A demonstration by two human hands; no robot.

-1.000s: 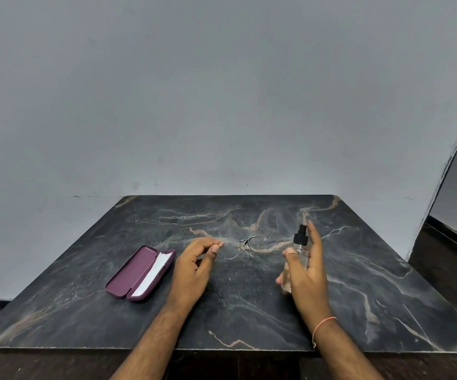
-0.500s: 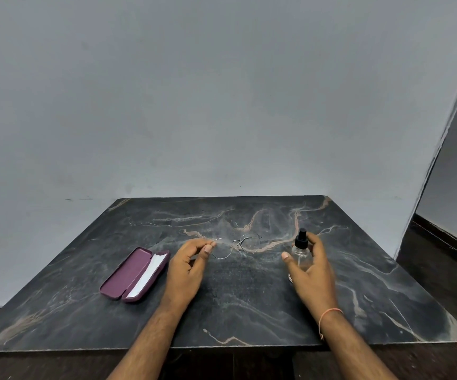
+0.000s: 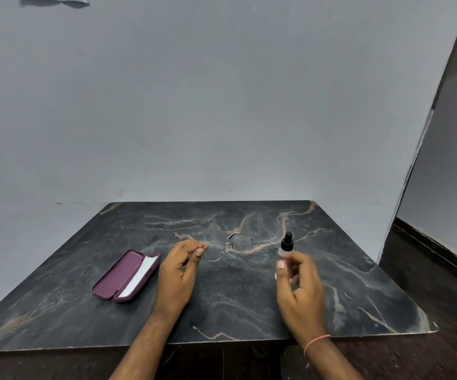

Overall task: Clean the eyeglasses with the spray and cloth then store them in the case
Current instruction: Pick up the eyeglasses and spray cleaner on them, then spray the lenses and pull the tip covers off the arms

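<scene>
So that the lenses face the nozzle, your left hand (image 3: 176, 272) pinches the eyeglasses (image 3: 228, 247) by one end while your right hand (image 3: 300, 286) fingers curl round the spray bottle (image 3: 286, 249); the case (image 3: 121, 275) lies open on the desk (image 3: 235, 303), ready.

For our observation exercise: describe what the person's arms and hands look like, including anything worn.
Both forearms are bare, with no sleeves in view. The right hand has a thin pinkish-orange thread band around its wrist. The left hand wears nothing visible: no rings, watch or gloves.
</scene>
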